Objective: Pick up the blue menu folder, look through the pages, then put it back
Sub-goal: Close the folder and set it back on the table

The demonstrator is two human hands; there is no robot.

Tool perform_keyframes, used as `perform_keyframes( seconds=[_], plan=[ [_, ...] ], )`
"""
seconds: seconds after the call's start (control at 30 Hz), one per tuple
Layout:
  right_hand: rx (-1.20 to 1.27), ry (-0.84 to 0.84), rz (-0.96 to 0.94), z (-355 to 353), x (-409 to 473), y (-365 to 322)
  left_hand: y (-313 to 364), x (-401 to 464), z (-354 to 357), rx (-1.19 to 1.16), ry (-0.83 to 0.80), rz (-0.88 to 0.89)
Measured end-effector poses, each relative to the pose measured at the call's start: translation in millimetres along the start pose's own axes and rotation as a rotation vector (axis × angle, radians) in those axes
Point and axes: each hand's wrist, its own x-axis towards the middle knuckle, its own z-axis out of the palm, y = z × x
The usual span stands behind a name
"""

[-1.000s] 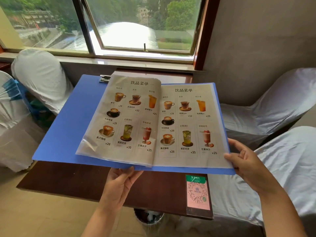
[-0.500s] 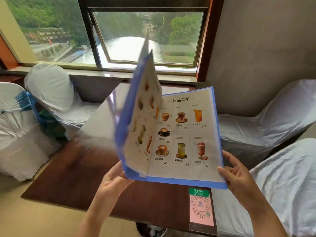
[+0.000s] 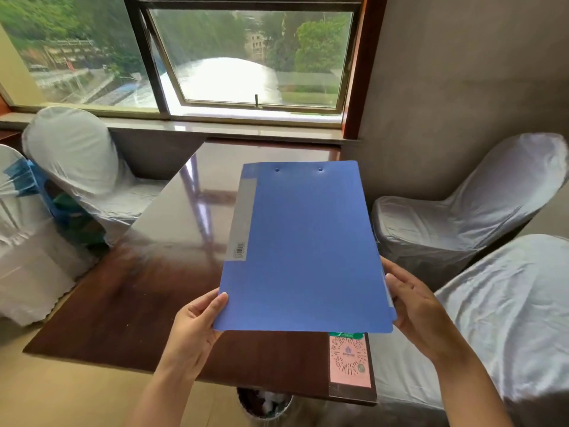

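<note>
The menu folder is plain blue, with a grey strip that carries a small black barcode. The table is dark red-brown and glossy. The card is pink with a dotted code pattern and a green top. The chair covers are white.

The blue menu folder is shut now: a second ago it lay open on its drink pages, and half a second ago its left cover was swinging over. Only the plain blue cover faces up, at frame centre. The left hand has shifted to the lower-left corner, and the right hand now grips the closed right edge.
</note>
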Motion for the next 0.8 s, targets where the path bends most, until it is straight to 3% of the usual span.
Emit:
perform_keyframes(
  seconds=[0.33, 0.5, 0.7, 0.8],
  plan=[
    [-0.296, 0.152, 0.02, 3.7, -11.1, 7.7, -12.2, -3.8, -0.3, 0.014, 0.122, 0.087],
    [-0.393, 0.208, 0.037, 3.0, -12.1, 18.6, -19.7, -4.3, -6.3, 0.134, 0.137, 0.109],
    [-0.514, 0.335, 0.04, 3.9, -10.6, 46.5, -6.9, 9.1, -31.6, 0.262, -0.148, -0.193],
    [-0.581, 0.343, 0.12, 13.1, -7.3, 72.8, -16.1, 18.2, -46.5, 0.34, -0.127, -0.262]
  ],
)
